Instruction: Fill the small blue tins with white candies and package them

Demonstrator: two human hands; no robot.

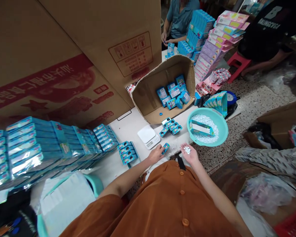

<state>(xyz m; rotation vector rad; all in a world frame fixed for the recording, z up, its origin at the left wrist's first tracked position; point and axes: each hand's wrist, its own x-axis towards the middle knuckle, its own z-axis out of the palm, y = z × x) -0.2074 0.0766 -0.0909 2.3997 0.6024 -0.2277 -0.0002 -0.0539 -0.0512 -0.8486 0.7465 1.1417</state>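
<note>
My left hand (156,154) is closed on the end of a small blue box (165,148) with printed sides, at the table's front edge. Palm up and cupped, my right hand (191,155) holds several small white tablets (187,150). Just beyond it stands a turquoise basin (223,131) full of the same white tablets, with a blue printed carton (201,127) lying in them. A white digital scale (148,135) rests left of a cluster of small blue boxes (172,125) whose round dark openings face up.
A tipped cardboard box (148,98) holds several small blue boxes (172,93). Wrapped blue packs (39,144) are stacked at left, near a blue tray of boxes (127,153). A large carton (88,49) walls the back. Two other people sit beyond, near stacked pink boxes (209,56).
</note>
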